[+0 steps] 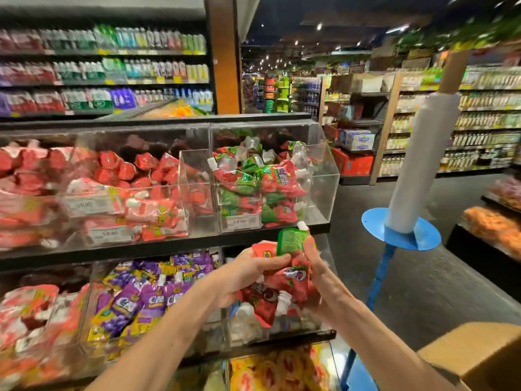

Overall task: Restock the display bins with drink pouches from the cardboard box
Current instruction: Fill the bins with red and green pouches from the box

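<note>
Both my hands hold one bunch of red and green drink pouches (284,275) in front of the display. My left hand (248,275) grips the bunch from the left, thumb over the top. My right hand (317,266) grips it from the right, fingers up beside a green pouch with a white spout. Just above the bunch stands the clear upper-right bin (324,190), part full of matching red and green pouches. The cardboard box (479,359) sits at the lower right corner, by my right forearm.
Clear bins of red pouches (118,187) fill the upper shelf to the left, purple pouches (146,300) the shelf below. A blue stand with a white roll (406,215) rises right of the display. Dark aisle floor lies beyond, with other produce displays at far right.
</note>
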Action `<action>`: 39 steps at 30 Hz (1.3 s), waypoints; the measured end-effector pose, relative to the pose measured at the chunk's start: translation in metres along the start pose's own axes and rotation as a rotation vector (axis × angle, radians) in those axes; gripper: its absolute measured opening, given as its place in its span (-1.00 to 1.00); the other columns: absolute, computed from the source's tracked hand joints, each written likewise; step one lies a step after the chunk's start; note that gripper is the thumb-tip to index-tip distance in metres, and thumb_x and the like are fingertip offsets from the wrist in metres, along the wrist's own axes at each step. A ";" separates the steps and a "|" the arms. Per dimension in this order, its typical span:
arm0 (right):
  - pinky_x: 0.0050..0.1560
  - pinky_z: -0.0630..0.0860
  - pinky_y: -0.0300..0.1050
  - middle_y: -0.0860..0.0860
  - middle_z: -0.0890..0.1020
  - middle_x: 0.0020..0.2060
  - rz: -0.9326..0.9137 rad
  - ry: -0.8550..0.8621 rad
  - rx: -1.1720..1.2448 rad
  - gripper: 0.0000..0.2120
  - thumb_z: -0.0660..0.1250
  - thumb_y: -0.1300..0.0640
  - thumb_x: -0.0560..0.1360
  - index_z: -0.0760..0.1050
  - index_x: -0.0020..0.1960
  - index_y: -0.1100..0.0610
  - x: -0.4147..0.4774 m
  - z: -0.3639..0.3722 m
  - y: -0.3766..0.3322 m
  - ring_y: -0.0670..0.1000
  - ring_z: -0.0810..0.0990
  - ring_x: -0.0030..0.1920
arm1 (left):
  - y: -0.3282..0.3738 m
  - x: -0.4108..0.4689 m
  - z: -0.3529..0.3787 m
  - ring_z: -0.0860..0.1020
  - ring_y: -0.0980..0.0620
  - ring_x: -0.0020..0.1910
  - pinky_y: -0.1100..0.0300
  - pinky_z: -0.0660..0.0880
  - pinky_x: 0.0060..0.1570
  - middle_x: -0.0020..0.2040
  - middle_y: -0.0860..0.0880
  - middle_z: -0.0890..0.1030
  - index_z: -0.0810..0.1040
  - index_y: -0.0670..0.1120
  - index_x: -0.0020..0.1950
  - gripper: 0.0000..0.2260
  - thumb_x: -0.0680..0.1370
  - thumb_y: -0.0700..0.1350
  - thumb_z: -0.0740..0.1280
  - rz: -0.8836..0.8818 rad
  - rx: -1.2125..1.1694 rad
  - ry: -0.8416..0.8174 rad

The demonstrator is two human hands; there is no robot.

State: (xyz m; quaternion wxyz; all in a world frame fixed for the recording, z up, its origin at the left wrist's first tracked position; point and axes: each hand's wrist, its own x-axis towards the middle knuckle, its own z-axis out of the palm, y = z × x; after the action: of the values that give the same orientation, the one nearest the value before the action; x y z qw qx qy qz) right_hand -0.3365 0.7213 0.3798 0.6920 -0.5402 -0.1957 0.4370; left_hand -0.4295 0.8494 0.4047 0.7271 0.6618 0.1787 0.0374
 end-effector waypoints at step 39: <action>-0.27 0.65 0.17 0.26 0.70 -0.12 -0.134 -0.259 0.447 -0.25 0.76 -0.03 -0.24 0.72 -0.11 0.25 0.045 -0.101 -0.118 0.23 0.72 -0.23 | 0.179 0.173 -0.056 0.57 -0.05 0.01 0.05 0.54 0.01 0.00 0.02 0.66 0.65 -0.05 0.01 -0.68 0.37 -0.38 0.54 1.124 1.369 0.514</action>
State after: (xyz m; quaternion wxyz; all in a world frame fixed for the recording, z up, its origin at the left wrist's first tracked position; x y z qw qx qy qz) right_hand -0.1911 0.6956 0.4446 0.7907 -0.2994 -0.2164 0.4882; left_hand -0.2528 0.9747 0.5399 -0.0100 0.9083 -0.0299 0.4172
